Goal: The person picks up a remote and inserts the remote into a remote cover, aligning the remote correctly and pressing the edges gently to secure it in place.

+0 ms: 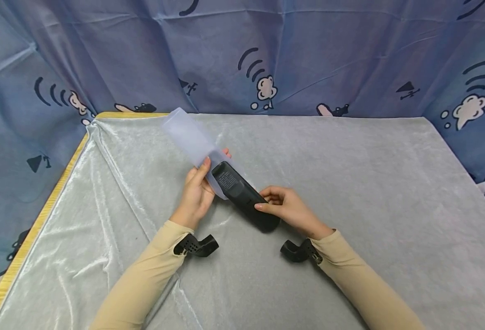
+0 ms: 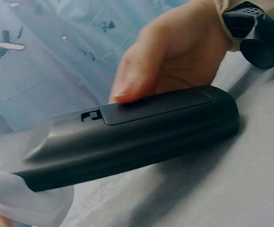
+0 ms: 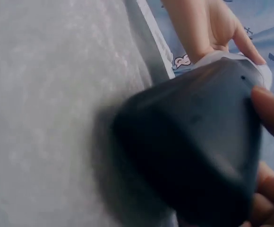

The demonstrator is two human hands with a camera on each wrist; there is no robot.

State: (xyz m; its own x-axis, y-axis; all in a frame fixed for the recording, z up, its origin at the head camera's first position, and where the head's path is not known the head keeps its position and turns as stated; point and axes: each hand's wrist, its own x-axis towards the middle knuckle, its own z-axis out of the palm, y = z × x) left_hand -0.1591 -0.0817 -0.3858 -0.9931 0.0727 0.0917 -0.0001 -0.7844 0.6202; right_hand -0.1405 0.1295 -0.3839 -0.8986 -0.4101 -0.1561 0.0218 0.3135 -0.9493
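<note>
A black remote control lies slantwise between the two hands, its back with the battery cover facing up. Its upper end sits inside the mouth of a translucent whitish sleeve, which extends toward the far left. My left hand holds the sleeve near its mouth, thumb on top. With thumb and fingers, my right hand pinches the lower part of the remote at its edge. In the right wrist view the remote's butt end is close to the camera, with the sleeve mouth beyond it.
A grey velvety cloth covers the table, with folds on the left. The yellow wooden table edge shows along the left. Behind hangs a blue patterned curtain. Black camera mounts sit on both wrists.
</note>
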